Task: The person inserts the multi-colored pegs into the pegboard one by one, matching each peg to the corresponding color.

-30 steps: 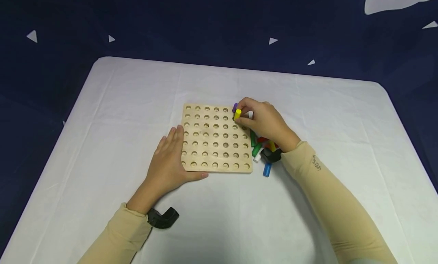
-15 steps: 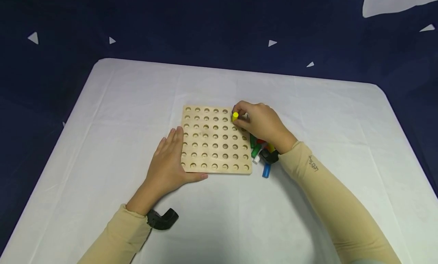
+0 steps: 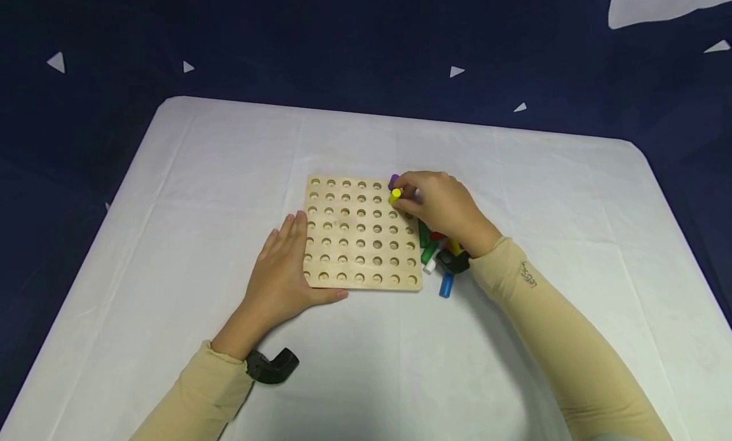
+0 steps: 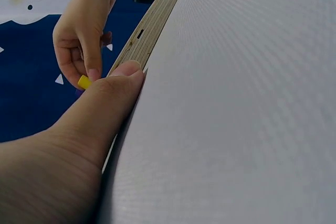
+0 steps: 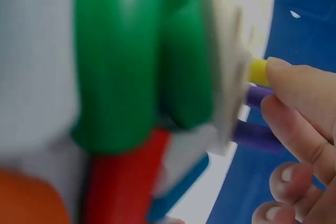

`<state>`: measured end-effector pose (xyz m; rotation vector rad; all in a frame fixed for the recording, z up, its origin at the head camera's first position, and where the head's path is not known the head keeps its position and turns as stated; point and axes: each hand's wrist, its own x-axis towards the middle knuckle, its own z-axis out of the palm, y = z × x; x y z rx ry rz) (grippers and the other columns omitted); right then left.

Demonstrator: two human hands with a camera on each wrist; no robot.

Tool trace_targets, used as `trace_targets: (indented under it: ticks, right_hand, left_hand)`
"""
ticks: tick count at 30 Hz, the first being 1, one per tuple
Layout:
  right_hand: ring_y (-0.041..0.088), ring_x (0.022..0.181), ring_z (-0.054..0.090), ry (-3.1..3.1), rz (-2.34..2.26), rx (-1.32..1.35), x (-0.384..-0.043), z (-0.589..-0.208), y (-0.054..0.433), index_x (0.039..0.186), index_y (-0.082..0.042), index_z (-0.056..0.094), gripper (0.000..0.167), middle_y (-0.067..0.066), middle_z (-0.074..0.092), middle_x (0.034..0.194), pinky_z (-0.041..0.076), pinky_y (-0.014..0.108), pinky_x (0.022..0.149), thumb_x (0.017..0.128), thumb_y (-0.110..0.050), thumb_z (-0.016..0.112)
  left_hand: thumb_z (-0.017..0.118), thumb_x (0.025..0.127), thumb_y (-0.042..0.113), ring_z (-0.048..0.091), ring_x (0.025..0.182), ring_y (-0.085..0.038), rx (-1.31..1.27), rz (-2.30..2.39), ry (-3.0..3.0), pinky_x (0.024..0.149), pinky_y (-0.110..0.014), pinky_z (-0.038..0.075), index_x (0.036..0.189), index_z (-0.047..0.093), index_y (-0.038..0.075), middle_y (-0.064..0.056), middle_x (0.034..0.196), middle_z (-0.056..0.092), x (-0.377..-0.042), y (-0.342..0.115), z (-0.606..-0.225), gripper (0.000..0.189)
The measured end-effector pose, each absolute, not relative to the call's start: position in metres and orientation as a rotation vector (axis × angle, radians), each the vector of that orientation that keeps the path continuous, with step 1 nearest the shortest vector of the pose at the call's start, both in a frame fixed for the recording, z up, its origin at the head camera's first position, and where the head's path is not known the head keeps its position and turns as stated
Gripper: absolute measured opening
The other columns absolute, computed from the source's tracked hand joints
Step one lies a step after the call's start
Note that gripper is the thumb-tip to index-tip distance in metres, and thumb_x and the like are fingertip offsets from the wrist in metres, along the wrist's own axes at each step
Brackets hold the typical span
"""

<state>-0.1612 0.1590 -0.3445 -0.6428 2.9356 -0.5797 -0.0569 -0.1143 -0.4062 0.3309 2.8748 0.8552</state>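
Note:
A square wooden pegboard (image 3: 351, 250) with rows of round holes lies on the table. My left hand (image 3: 280, 279) rests against its left edge, fingers straight, the thumb along the front edge. At the far right part of the board, my right hand (image 3: 448, 206) pinches a yellow peg (image 3: 395, 196) between thumb and fingertip. The peg stands nearly upright at a hole; its lower end is hard to see. Behind it stands a purple peg (image 3: 393, 181). Two purple pegs (image 5: 257, 136) show beside the yellow one in the right wrist view, sticking out of the board.
Loose pegs lie right of the board, partly under my right wrist: green pegs (image 3: 429, 252), a blue peg (image 3: 446, 285), a white peg (image 3: 431, 266), plus red and yellow ones. An orange peg (image 5: 26, 200) shows close to the right wrist camera. A white cloth (image 3: 229, 155) covers the table.
My right hand has brought the yellow peg slightly lower and more upright at its hole, still pinching it. The left hand stays in place against the board.

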Motion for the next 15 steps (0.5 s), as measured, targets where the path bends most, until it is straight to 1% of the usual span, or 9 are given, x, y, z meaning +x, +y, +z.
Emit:
trace_targets:
  ticks: [3, 7, 11, 15]
  right_hand:
    - [0.019, 0.072, 0.057, 2.938, -0.641, -0.585, -0.156, -0.337, 0.169, 0.115, -0.017, 0.071, 0.028, -0.002, 0.071, 0.09, 0.047, 0.035, 0.066, 0.091, -0.032, 0.073]
    - [0.022, 0.066, 0.048, 2.957, -0.736, -0.445, -0.143, -0.331, 0.193, 0.119, -0.015, 0.068, 0.032, -0.001, 0.07, 0.09, 0.039, 0.032, 0.056, 0.092, -0.031, 0.072]
    - [0.022, 0.072, 0.047, 2.962, -0.758, -0.304, -0.127, -0.329, 0.218, 0.12, -0.013, 0.068, 0.033, 0.001, 0.07, 0.088, 0.036, 0.03, 0.058, 0.091, -0.029, 0.073]
    - [0.02, 0.069, 0.047, 2.919, -0.69, -0.288, -0.112, -0.332, 0.231, 0.121, -0.014, 0.067, 0.032, 0.0, 0.07, 0.09, 0.036, 0.029, 0.058, 0.092, -0.029, 0.071]
  left_hand:
    - [0.082, 0.056, 0.075, 0.004, 0.156, -0.028, 0.336, 0.86, 2.871, 0.127, -0.048, 0.005, 0.158, 0.0, 0.0, -0.016, 0.166, 0.006, -0.056, -0.113, -0.406, 0.15]
    - [0.082, 0.056, 0.074, 0.003, 0.156, -0.028, 0.348, 0.865, 2.869, 0.127, -0.048, 0.005, 0.158, 0.0, 0.0, -0.016, 0.167, 0.006, -0.056, -0.112, -0.406, 0.15]
    - [0.082, 0.055, 0.075, 0.004, 0.156, -0.028, 0.352, 0.86, 2.88, 0.127, -0.048, 0.006, 0.158, 0.0, 0.001, -0.016, 0.167, 0.007, -0.056, -0.113, -0.405, 0.151]
    - [0.082, 0.055, 0.075, 0.006, 0.156, -0.03, 0.338, 0.856, 2.893, 0.127, -0.049, 0.007, 0.159, -0.001, 0.002, -0.017, 0.167, 0.007, -0.056, -0.116, -0.404, 0.151]
